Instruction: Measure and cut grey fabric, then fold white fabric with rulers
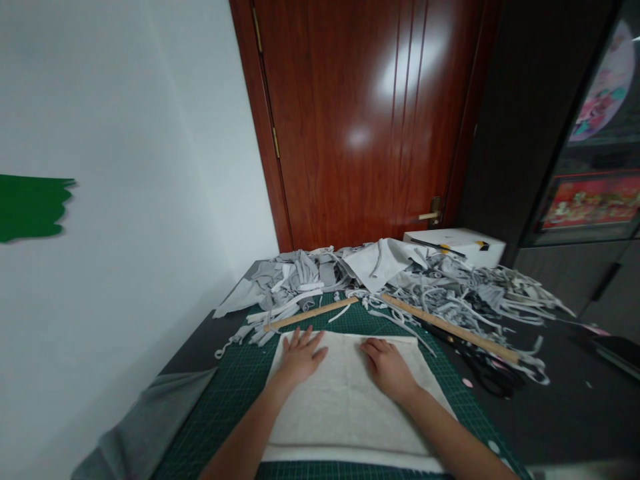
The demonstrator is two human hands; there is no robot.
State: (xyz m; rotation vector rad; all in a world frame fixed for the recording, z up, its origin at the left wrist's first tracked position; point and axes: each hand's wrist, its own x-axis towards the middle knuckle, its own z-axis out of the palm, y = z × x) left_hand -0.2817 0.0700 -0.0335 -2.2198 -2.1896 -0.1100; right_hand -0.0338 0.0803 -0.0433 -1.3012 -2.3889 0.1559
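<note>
Green cutting mat (235, 380) bears soft, limp white cloth (345, 407); left hand (300, 357) flat and open, right hand (387, 367) loosely curled, pressing it; best lifted by corners

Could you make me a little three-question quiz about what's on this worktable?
1. True or false: both hands lie on the white cloth.
2. What lies under the cloth? A) green cutting mat B) newspaper C) bare wood
3. What dark tool lies right of the mat, by the wooden ruler?

Key: 1 true, left hand flat, right hand with fingers curled; 2 A; 3 scissors.
</note>
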